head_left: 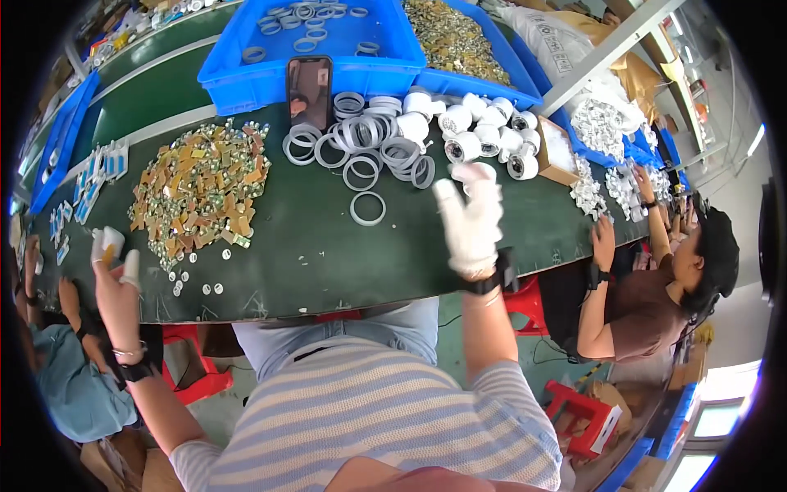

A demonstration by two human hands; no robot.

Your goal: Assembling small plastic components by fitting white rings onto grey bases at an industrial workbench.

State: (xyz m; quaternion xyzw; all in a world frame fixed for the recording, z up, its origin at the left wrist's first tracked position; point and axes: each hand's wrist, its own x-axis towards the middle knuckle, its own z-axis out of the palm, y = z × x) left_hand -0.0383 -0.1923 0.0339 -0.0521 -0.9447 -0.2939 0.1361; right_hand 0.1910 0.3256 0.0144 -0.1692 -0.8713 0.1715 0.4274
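Observation:
My left hand [119,287] is at the table's left front edge, with white covers on some fingertips. Its fingers close on a white plastic part [111,239], and a small yellowish piece [107,255] shows against it. My right hand [473,225], in a white glove, is raised over the table with thumb and fingers apart, slightly blurred. It is just in front of a pile of white cylindrical housings [464,147]; I make out nothing held in it. Grey-white rings [367,208] lie left of it. A heap of small tan and green circuit boards [201,189] lies beyond my left hand.
Blue bins [238,90] holding rings and boards stand at the back, with a phone [309,92] propped against one. Small white discs [206,289] lie near the front edge. A carton [556,152] and white parts [587,193] are at right. Co-workers sit on both sides.

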